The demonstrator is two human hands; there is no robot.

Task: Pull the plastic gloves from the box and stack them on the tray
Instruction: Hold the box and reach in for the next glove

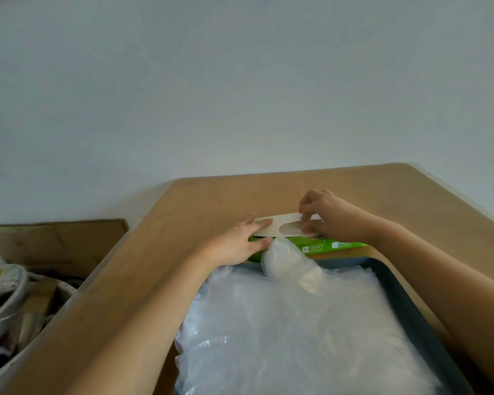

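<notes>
Box (330,246) under flat left hand (238,242); right hand (330,215) curled at opening.

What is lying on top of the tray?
A thick stack of clear plastic gloves covers the tray; only its dark rim shows. The tray floor beneath is hidden.

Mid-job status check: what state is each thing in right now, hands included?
Box: flat on the table behind the tray, top opening uncovered.
Glove stack: piled in the tray.
Bunched glove: lying crumpled over the tray's far edge.
Tray: on the table, loaded.
Left hand: fingers straight, steadying the box's left end.
Right hand: fingers curled at the opening; hold unclear.
</notes>
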